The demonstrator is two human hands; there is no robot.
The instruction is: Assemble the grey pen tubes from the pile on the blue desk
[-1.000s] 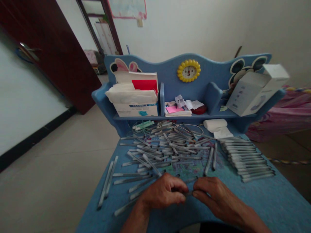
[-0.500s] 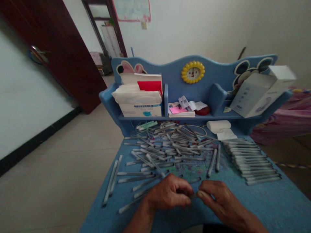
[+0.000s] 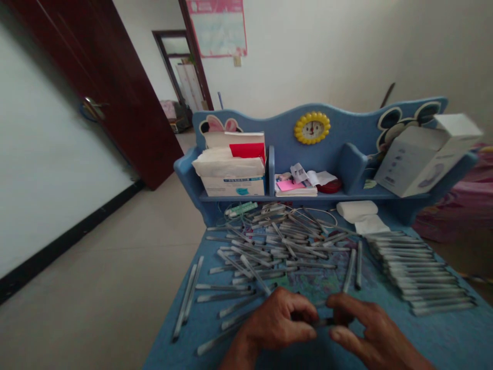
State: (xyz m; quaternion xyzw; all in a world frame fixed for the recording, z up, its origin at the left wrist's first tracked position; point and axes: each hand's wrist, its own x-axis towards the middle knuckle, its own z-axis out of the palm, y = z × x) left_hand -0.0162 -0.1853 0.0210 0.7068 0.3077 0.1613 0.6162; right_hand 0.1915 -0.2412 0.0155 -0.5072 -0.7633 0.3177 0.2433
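My left hand (image 3: 283, 319) is closed around a pen (image 3: 326, 322), and the pen's dark end sticks out to the right from between thumb and fingers. Most of its barrel is hidden in the hand. Just right of that end, my right hand (image 3: 367, 329) has its thumb and fingers apart around a gap. Whether a finger still touches the tip is hard to make out. Beyond both hands lies a loose heap of pens (image 3: 285, 241) with greyish barrels and dark ends. To the right, several pens lie side by side in a neat stack (image 3: 419, 270).
A blue desk (image 3: 389, 321) carries a shelf (image 3: 331, 198) at the back. On the shelf are a mask box (image 3: 234, 185), papers (image 3: 295, 190) and a tilted white box (image 3: 412, 154). A paper roll (image 3: 357, 209) lies below it. Two pens (image 3: 188, 295) lie near the left edge.
My right thumb and fingers have spread and drawn back from the pen, baring its dark end. The left hand still grips it. The camera view has shifted, moving the scene right and down.
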